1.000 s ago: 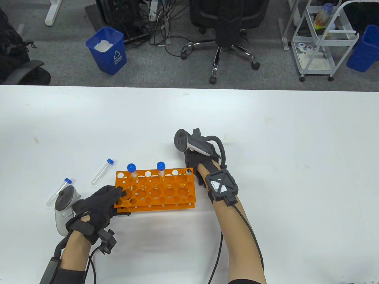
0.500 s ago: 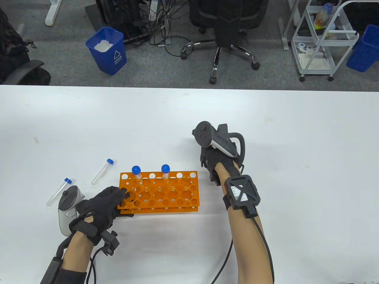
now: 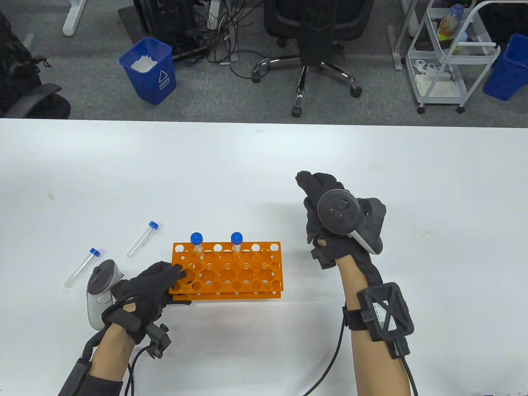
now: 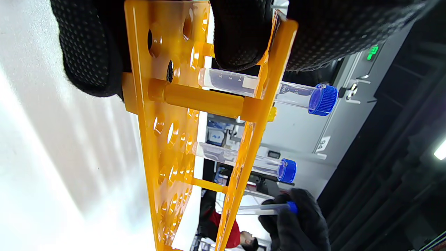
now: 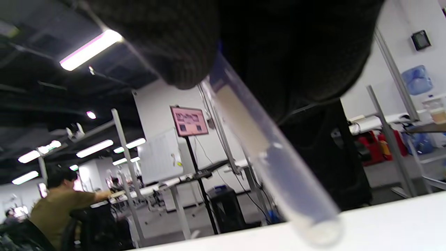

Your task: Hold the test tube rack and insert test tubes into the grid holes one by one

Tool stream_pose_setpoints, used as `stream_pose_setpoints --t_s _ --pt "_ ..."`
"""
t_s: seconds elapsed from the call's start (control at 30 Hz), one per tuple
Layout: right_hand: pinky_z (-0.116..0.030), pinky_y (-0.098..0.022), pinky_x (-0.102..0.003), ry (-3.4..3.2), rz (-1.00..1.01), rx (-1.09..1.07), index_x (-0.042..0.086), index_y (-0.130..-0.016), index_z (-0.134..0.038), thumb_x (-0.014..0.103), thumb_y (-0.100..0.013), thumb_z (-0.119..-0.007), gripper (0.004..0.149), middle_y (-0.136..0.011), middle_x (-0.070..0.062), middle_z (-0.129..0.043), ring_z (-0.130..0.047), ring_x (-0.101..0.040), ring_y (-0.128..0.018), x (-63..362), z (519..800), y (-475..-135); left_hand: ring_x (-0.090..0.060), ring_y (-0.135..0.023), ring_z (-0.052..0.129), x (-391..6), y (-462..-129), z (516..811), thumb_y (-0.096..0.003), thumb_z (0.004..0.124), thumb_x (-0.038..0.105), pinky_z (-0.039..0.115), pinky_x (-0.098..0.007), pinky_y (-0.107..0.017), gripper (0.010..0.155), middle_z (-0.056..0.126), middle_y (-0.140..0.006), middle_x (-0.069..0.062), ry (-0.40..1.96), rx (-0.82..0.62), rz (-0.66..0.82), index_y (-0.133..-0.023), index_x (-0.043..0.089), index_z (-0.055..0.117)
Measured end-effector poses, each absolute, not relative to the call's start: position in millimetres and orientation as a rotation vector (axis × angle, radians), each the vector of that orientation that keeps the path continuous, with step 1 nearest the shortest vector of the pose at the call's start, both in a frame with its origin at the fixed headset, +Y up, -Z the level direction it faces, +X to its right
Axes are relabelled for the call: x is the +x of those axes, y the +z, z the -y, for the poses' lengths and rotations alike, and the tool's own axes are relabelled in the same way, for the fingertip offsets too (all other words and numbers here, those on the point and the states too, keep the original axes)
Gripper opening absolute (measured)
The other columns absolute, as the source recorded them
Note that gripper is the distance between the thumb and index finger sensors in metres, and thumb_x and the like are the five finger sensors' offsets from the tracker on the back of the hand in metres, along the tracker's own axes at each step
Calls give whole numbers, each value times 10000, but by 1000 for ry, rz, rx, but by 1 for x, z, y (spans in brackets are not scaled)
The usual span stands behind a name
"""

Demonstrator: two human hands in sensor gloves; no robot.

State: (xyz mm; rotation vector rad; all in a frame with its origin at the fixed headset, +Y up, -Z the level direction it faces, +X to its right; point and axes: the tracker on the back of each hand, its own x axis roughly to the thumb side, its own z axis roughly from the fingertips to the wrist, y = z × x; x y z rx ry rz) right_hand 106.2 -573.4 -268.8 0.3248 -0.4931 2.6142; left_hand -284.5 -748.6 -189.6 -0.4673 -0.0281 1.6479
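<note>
A: Rack (image 3: 227, 269), orange, is seen standing on the white table (image 3: 412, 198), near the left side. Where are the hands?

B: The rack's left end is gripped by the left hand (image 3: 142, 291), thumb on top and fingers wrapped round the end, as shown in the left wrist view. The right hand (image 3: 330, 214) is held up to the right of the rack, apart from it.

A: What is held in the right hand?

B: A clear tube (image 5: 268, 157) is pinched between its fingers, closed end pointing down toward the table, as shown in the right wrist view.

A: And the other tubes?

B: Two blue-capped tubes stand upright in the rack's far row: one (image 3: 197, 244) toward the left, another (image 3: 236, 244) near the middle. Two more lie loose on the table left of the rack: one (image 3: 142, 239) close by, one (image 3: 81, 268) farther left, just beside the left hand's tracker (image 3: 101, 295).
</note>
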Motion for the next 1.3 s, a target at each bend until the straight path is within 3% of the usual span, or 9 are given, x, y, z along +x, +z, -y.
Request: stream_pose_setpoints --t_s 0.1,0.2,0.4,0.67,1.3 --pt "-844 -491 -607 2557 575 396 190 -908 -759 223 -380 -862 539 -872 -184 -883 -988 -424 -671 102 563 -244 -425 -695 996 -283 -189 749 -457 790 530 922 -467 -487 440 602 -972 -268 1646 -472 33 -766 218 770" --pt "-858 -470 -598 2523 614 478 182 -906 -764 256 -375 -879 548 -846 -174 -916 -1009 -415 -642 94 558 -224 -425 -695 995 -282 -190 749 -456 790 530 922 -467 -486 441 604 -958 -308 1647 -473 33 -766 217 770" --pt "-865 -461 -589 2546 645 611 185 -903 -771 278 -369 -890 555 -831 -157 -934 -1018 -402 -625 73 565 -199 -426 -695 995 -281 -189 748 -456 790 529 922 -467 -487 441 603 -958 -308 1647 -475 25 -766 217 768" --pt "-865 -459 -589 2639 694 627 186 -899 -774 281 -365 -895 556 -826 -151 -936 -1021 -396 -620 65 582 -200 -424 -698 994 -280 -189 748 -457 789 528 922 -467 -488 441 602 -960 -305 1656 -482 42 -769 219 765" --pt "-872 -442 -581 2700 563 646 183 -889 -789 315 -358 -904 559 -797 -139 -958 -1031 -388 -595 67 610 -203 -422 -700 994 -277 -189 748 -457 789 528 918 -466 -497 440 604 -962 -303 1676 -496 82 -770 221 762"
